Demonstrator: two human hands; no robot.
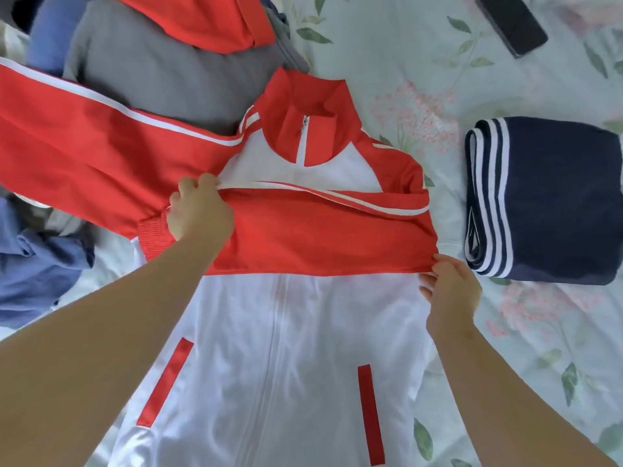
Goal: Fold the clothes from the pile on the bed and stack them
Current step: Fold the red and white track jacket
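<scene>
Fingers of the left hand (199, 214) curled round, and those of the right hand (451, 293) pinched, the red sleeve (320, 237) folded across the white track jacket (303, 348).

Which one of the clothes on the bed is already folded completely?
The navy garment with white stripes: it is a neat folded block, alone on the right. The red and white jacket lies spread out; the grey garment and blue garment lie loose.

two bare forearms reach away; left hand (200, 210) and right hand (451, 288) (fingers curled) pinch the red sleeve (320, 230).
</scene>
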